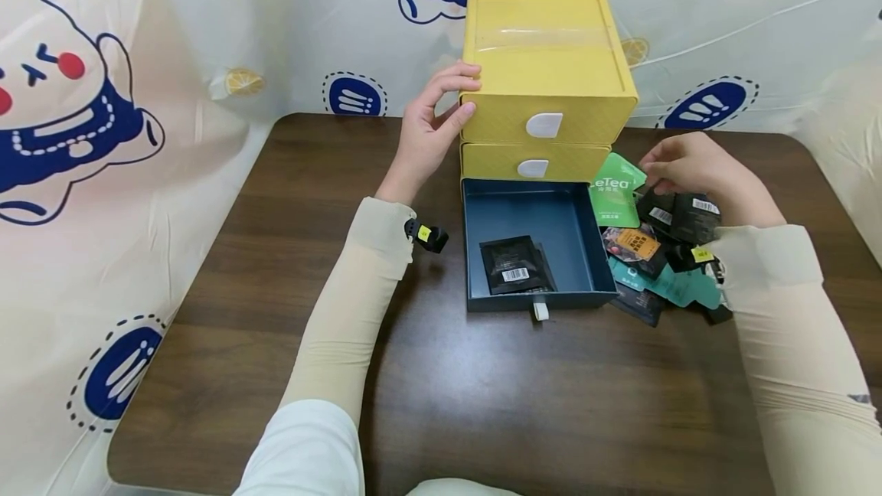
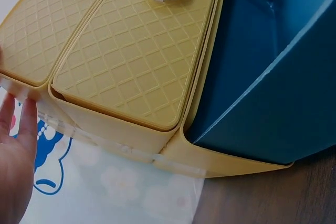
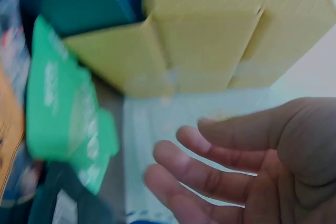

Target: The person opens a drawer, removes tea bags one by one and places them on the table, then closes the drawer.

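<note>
A yellow drawer box (image 1: 544,117) with white pull tabs stands at the back of the table. Its bottom drawer (image 1: 475,209), dark blue inside, is pulled out and holds black packets (image 1: 511,260). My left hand (image 1: 434,125) rests against the left side of the box near the top, its fingers (image 2: 27,124) fairly straight. To the right, my right hand (image 1: 696,167) hovers over a pile of sachets, its fingers loosely bent. In the right wrist view nothing lies between thumb and fingers. A green sachet (image 1: 615,191) leans beside the box, with black packets (image 1: 694,218) under the right hand.
Also in the pile are an orange-labelled sachet (image 1: 632,245) and a teal sachet (image 1: 678,286). A brown wooden table (image 1: 524,396) carries everything. Behind it hangs a white curtain (image 1: 289,29) with blue cartoon prints, close to the back of the box.
</note>
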Demonstrator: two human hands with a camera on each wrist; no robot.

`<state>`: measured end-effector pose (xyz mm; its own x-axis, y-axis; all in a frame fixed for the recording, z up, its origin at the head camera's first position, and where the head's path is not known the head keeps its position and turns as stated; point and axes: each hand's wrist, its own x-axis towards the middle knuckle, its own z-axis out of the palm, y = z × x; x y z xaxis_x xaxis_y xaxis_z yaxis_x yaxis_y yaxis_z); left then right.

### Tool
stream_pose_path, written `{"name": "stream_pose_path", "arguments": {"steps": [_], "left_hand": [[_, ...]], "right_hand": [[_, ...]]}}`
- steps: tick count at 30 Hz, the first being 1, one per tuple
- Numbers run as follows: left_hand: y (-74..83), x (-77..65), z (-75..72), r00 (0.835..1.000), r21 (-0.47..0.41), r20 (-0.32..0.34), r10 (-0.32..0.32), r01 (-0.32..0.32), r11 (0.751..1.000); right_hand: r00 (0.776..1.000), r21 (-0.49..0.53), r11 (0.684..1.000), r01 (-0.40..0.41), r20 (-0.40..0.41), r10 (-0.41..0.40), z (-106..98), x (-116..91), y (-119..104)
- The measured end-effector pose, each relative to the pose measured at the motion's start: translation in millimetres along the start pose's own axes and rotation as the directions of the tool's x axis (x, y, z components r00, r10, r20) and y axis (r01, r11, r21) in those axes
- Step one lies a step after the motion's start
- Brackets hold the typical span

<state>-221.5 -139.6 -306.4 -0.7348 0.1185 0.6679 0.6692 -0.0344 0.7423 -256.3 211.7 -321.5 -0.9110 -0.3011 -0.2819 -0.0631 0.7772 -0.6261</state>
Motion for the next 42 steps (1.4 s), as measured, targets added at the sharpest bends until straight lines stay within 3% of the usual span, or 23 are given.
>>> {"name": "stream_pose_path", "arguments": {"steps": [5, 12, 21, 27, 33, 38, 42], "left_hand": [[-0.4, -0.7, 0.6, 1.0, -0.011, -0.006, -0.004, 0.003, 1.0], [-0.3, -0.8, 1.2, 1.0, -0.012, -0.007, -0.001, 0.001, 1.0], [-0.9, -1.4, 1.2, 1.0, -0.023, -0.004, 0.014, -0.015, 1.0], [0.7, -0.2, 1.1, 1.0, -0.014, -0.01, 0.008, -0.008, 1.0], [1.4, -0.4, 1.6, 1.0, -0.019, -0.009, 0.012, -0.012, 1.0], [1.6, -1.1, 1.5, 1.0, -0.017, -0.008, 0.006, -0.006, 1.0], [1.3, -1.4, 0.8, 1.0, -0.021, -0.008, 0.008, -0.008, 1.0]], "right_hand": [[0.995, -0.072, 0.993, 0.095, 0.042, -0.092, 8, -9, -27], [0.963, -0.106, 0.967, 0.23, 0.168, -0.21, 32, -10, -58], [0.885, 0.008, 0.948, 0.317, 0.358, -0.299, 71, 9, -84], [0.835, -0.017, 0.921, 0.389, 0.428, -0.345, 93, 24, -99], [0.806, -0.188, 0.885, 0.427, 0.522, -0.278, 117, 31, -107], [0.797, -0.396, 0.809, 0.435, 0.587, -0.142, 135, 28, -112], [0.78, -0.441, 0.766, 0.467, 0.614, -0.122, 141, 24, -118]]}}
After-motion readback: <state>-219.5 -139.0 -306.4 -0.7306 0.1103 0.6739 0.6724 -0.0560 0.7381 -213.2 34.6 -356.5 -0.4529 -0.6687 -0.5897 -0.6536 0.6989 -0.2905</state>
